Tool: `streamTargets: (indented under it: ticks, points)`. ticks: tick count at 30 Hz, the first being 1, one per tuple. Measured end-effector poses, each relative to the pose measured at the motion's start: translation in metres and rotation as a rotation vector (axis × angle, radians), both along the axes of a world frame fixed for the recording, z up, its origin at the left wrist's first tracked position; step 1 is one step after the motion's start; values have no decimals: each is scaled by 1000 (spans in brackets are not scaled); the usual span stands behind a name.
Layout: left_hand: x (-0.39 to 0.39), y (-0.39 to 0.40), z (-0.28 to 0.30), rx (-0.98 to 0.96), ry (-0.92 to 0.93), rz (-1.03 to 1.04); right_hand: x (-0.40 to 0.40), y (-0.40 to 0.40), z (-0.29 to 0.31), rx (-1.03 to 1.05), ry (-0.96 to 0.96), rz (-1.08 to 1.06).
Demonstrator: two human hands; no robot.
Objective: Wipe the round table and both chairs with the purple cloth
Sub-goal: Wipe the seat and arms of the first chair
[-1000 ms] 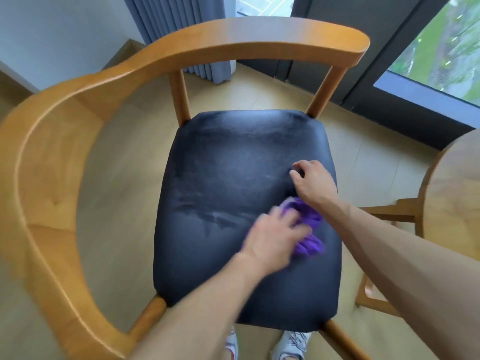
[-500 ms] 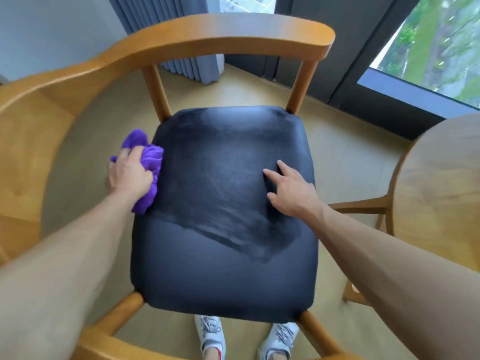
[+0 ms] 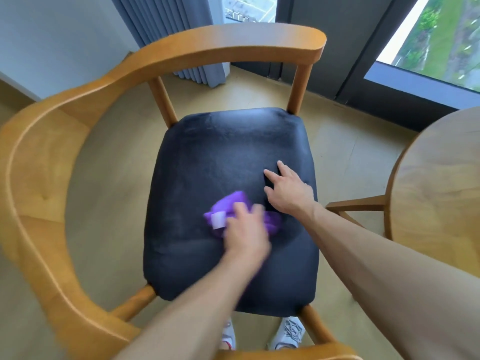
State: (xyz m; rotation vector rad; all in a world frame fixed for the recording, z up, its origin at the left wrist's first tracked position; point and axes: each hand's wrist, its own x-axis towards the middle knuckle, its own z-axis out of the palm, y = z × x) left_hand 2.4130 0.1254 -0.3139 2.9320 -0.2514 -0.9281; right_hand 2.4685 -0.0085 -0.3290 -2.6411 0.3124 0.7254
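Note:
A wooden armchair with a curved armrest rail and a black padded seat fills the middle of the view. My left hand, blurred by motion, presses the crumpled purple cloth with its white tag onto the seat's middle right. Just right of the cloth, my right hand rests flat on the seat with fingers spread. The round wooden table shows at the right edge.
A wooden rail juts out beside the table at the right. Grey curtains and dark-framed glass doors stand behind the chair. My white shoes are on the pale floor under the seat's front edge.
My left hand has swept the cloth from the seat's left edge back to its middle right, beside the right hand. The right hand has stayed on the seat.

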Motion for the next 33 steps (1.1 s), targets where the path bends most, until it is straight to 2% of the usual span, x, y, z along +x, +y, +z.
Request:
streamTargets:
  ticks: [3,6,8,10,14,16,21,24,30,33]
  points:
    - [-19,-57,-8,-46,-57,-244,2,-7,3,128,-49,-26]
    - [-19,-12,-8,-155,-129,-437,-3,-12,3,104,-65,3]
    - [-12,45,-7,-111,-181,-572,-5,-7,3,64,-39,-4]
    - [8,103,-3,9,-257,-499,-8,2,4,29,-9,-46]
    - [63,190,11,294,-155,39,-16,19,7,-60,-38,-113]
    - [77,208,15,326,3,266,-22,36,6,-129,-96,-77]
    - [70,197,11,242,231,441,-39,85,-9,-234,-175,77]
    - [61,183,13,268,232,417,-46,96,-18,-242,-143,51]
    - [21,142,6,295,231,139,-50,95,-21,-187,-162,8]
    - [10,116,6,262,254,64,-51,95,-20,-141,-187,-23]
